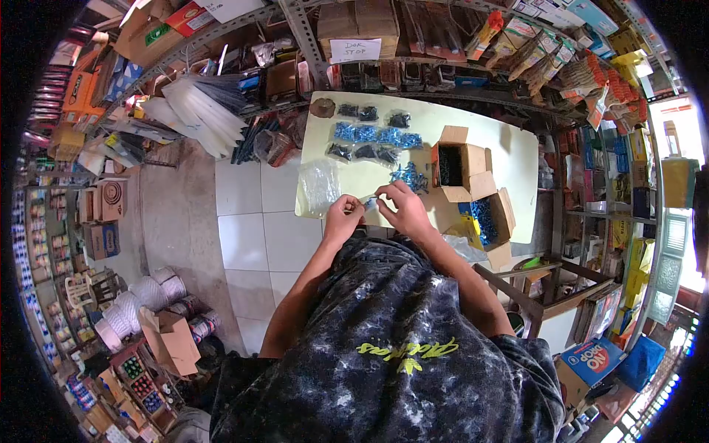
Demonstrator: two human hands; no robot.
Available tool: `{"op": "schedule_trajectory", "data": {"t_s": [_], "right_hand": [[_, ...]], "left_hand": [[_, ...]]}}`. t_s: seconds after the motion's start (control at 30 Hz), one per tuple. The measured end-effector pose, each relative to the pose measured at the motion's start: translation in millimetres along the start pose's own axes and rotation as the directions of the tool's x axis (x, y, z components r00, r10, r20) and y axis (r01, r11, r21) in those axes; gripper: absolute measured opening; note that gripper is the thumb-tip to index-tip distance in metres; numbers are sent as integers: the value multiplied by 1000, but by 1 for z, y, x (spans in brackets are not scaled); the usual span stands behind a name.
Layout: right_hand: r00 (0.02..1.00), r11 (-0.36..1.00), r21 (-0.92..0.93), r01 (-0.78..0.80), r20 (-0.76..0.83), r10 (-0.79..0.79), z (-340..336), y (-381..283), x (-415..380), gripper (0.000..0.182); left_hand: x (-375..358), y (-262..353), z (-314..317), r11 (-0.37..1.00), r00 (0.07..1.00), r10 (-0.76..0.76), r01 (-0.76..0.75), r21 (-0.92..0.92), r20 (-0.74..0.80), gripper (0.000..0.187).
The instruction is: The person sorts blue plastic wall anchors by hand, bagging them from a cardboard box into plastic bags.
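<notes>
My left hand (343, 218) and my right hand (405, 209) meet at the table's near edge, fingers pinched around a small clear plastic bag (371, 201) with something bluish in it. Just beyond my right hand lies a loose pile of blue pieces (410, 178). Flat clear bags (320, 187) lie to the left. Farther back, filled bags are set in rows: blue ones (366, 134) in the middle, dark ones (365, 153) nearer and more dark ones (368, 113) behind.
On the pale table (509, 159), an open carton of dark pieces (450, 166) and an open box of blue pieces (484, 221) stand to the right. A brown tape roll (322, 108) is at the back left. A wooden frame (539, 295) stands at right; loaded shelves surround the table.
</notes>
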State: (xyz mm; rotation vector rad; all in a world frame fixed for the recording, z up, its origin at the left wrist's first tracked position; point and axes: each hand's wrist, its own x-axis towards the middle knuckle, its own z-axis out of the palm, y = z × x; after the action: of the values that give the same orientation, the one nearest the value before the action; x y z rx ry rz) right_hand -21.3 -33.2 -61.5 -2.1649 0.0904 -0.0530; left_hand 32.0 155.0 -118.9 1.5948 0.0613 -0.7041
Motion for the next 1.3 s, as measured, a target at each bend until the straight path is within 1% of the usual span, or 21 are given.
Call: {"op": "schedule_trajectory", "data": {"t_s": [0.13,0.2,0.23,0.3,0.33,0.37,0.43,0.47,0.6,0.67,0.7,0.77,0.9,0.97,1.0,1.07,1.1,1.17,1.2,1.27,1.3], "right_hand": [[999,998,-25,52,-10,-52,2,0,-3,27],[987,987,66,-144,-59,148,2,9,-11,33],[987,988,65,-144,-58,147,3,22,-17,33],[953,978,34,-204,-223,206,3,49,-30,38],[948,971,-38,-236,-227,221,1,59,-36,42],[948,971,-37,-237,-228,223,1,69,-41,42],[961,967,-153,-203,-222,166,0,82,-48,44],[956,958,-138,-253,-185,226,1,88,-50,44],[960,950,-205,-236,-200,195,6,94,-47,39],[952,936,-227,-269,-213,221,6,89,-44,30],[951,936,-226,-269,-216,221,7,91,-44,30],[966,940,-261,-220,-191,174,9,95,-43,23],[972,935,-281,-217,-147,182,11,101,-41,23],[949,880,-357,-312,-80,304,12,104,-40,29],[949,881,-357,-312,-80,304,12,103,-38,29],[917,820,-449,-354,5,398,14,100,-35,35],[918,820,-449,-354,4,398,16,100,-34,35],[935,777,-548,-310,-29,353,20,100,-32,35],[936,777,-548,-309,-29,352,21,97,-32,35],[963,696,-687,-209,-22,267,20,91,-33,32],[964,697,-687,-207,-22,265,22,93,-34,32]], "left_hand": [[0,-2,1,1000,1000,23,-23,-12,9,10],[-1,-4,2,1000,1000,12,-12,-2,-13,10],[-3,-2,2,1000,1000,11,-11,-3,-13,10],[-6,1,0,999,999,-36,36,24,-4,14],[-6,0,0,999,999,-37,37,24,-4,14],[-6,-1,1,1000,1000,-24,25,17,-13,14],[-5,-5,3,1000,1000,-10,10,11,-16,13],[-4,-6,3,1000,1000,-6,6,15,-8,14],[-4,-7,6,1000,1000,-5,5,16,-2,14],[-5,-9,6,1000,1000,5,-5,3,10,14],[-5,-8,6,1000,1000,12,-12,-13,19,14],[-6,-7,6,1000,1000,15,-15,6,23,14],[-7,-4,7,1000,1000,2,-3,12,18,14],[-6,-4,8,1000,1000,10,-10,15,19,14],[-6,-5,8,1000,1000,17,-18,19,21,14],[-5,-5,7,999,1000,20,-21,25,19,14],[-4,-5,8,999,1000,23,-24,30,18,14],[-3,-6,8,1000,1000,15,-16,21,16,14],[-3,-6,8,1000,1000,5,-5,12,14,14],[-2,-5,8,1000,1000,6,-6,23,14,14],[-1,-4,8,999,1000,6,-6,33,14,14]]}}
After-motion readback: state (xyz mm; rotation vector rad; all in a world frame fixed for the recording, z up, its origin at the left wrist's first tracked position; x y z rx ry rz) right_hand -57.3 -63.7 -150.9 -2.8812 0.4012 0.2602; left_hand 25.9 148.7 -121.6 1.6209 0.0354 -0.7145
